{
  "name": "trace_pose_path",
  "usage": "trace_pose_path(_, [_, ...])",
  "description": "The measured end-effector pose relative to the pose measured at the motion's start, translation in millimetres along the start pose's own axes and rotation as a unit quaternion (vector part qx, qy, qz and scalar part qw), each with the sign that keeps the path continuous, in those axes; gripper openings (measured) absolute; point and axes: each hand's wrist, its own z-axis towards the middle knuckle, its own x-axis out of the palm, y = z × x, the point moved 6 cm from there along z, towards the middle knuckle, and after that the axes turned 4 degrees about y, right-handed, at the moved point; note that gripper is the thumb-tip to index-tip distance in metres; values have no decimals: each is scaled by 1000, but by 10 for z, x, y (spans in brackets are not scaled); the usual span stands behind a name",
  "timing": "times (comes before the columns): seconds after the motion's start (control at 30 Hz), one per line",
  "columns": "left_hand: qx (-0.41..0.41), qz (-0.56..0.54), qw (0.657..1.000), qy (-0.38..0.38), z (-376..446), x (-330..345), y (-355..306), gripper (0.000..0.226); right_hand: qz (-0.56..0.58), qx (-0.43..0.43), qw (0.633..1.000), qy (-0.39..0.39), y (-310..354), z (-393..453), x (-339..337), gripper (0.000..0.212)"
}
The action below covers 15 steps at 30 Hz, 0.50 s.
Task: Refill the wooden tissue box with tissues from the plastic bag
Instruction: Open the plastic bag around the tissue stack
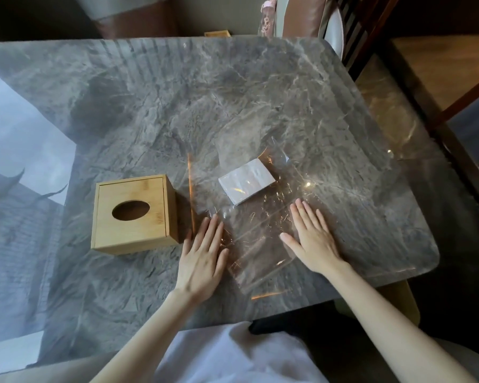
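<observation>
A square wooden tissue box (133,214) with an oval hole in its top stands on the grey marble table (233,92), left of centre. To its right lies a clear plastic bag (260,244), flat on the table, with a white stack of tissues (246,181) inside its far end. My left hand (202,258) rests flat, fingers apart, on the bag's near left edge, just right of the box. My right hand (313,239) lies flat with spread fingers on the bag's right side. Neither hand grips anything.
The table's rounded near right corner (426,261) is close to my right hand. Dark wooden chairs (357,31) stand beyond the far right edge, and a brown seat (138,20) beyond the far edge. Strong window reflections cover the left of the tabletop.
</observation>
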Motion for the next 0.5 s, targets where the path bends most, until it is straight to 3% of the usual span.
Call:
trace_pose_path(0.07, [17,13,1000,8,14,-5,49,55,10,-9,1000,5,-16,22,-65,96])
trace_pose_path(0.17, [27,12,999,21,35,-23,113,53,44,9,998,-43,141,3,-198,75])
trace_pose_path(0.33, [45,9,999,22,20,5,157,54,237,-1,962,-135,933,-149,-146,50])
trace_pose_path(0.5, [58,-17,998,11,21,-25,149,57,166,-36,976,-139,1425,-234,129,45])
